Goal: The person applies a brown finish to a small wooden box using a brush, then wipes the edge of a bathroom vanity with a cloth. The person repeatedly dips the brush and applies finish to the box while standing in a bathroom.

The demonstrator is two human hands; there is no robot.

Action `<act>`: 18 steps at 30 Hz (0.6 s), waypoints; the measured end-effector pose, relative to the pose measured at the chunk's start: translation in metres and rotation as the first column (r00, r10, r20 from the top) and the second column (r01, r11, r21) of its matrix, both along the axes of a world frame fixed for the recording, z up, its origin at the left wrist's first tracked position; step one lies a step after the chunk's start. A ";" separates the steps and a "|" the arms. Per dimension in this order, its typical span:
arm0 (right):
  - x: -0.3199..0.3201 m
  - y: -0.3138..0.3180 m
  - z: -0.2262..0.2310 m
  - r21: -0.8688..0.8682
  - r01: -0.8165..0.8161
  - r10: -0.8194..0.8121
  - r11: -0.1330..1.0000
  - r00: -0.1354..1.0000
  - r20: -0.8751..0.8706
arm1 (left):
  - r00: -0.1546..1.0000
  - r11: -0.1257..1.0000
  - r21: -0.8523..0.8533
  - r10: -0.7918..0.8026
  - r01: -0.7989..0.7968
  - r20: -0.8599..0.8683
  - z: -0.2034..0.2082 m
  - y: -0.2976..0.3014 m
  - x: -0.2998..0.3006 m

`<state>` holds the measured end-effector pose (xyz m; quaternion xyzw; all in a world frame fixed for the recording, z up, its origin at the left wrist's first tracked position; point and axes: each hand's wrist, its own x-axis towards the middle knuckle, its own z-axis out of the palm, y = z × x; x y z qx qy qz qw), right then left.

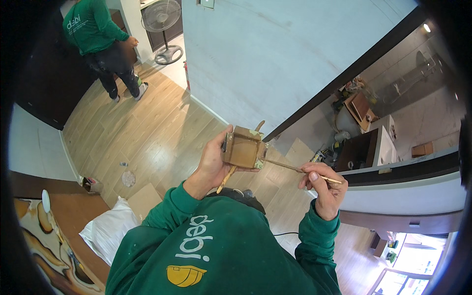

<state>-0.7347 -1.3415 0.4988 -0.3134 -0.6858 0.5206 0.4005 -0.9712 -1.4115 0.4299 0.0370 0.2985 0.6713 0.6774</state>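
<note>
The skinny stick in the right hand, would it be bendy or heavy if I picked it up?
The skinny stick is probably stiff, since it looks straight between the small brown box and the right hand. It's likely light, being so thin and held in the fingers.

Pretty plain pale blue wall (246,54) with some smudgy streaks, white baseboard (209,107) at the bottom, light wood-look plank floor (152,115) below. Big dark panel (42,83) upper left, standing fan (161,17) just past the wall's edge. Through the dark-framed opening (354,70) there's a dark cabinet (358,150) and a small lit lamp (427,28). Super bright window (415,254) lower right, so plenty of daylight there.
</note>
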 end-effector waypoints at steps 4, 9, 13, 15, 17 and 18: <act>-0.002 0.003 0.000 0.013 0.033 -0.033 0.999 0.999 0.002 | 1.000 1.000 -0.015 0.013 -0.013 0.011 -0.001 0.000 -0.001; -0.008 0.005 0.000 0.006 0.051 -0.051 0.999 0.999 -0.003 | 1.000 1.000 0.010 -0.001 0.001 0.017 -0.002 0.004 -0.003; -0.007 0.002 0.002 -0.028 0.015 -0.015 1.000 1.000 -0.008 | 0.999 0.999 -0.036 0.041 -0.041 0.010 -0.004 0.005 -0.002; -0.008 0.004 0.001 -0.027 0.018 -0.019 0.999 1.000 -0.008 | 1.000 0.999 -0.029 0.024 -0.023 0.014 -0.005 0.005 -0.002; -0.013 0.007 -0.002 -0.027 0.022 -0.021 0.999 0.999 0.028 | 1.000 1.000 0.000 0.004 -0.004 0.010 -0.007 0.006 -0.001; -0.014 0.009 -0.003 -0.036 0.028 -0.027 0.999 0.999 0.018 | 1.000 1.000 0.001 -0.002 0.002 0.011 -0.007 0.006 -0.002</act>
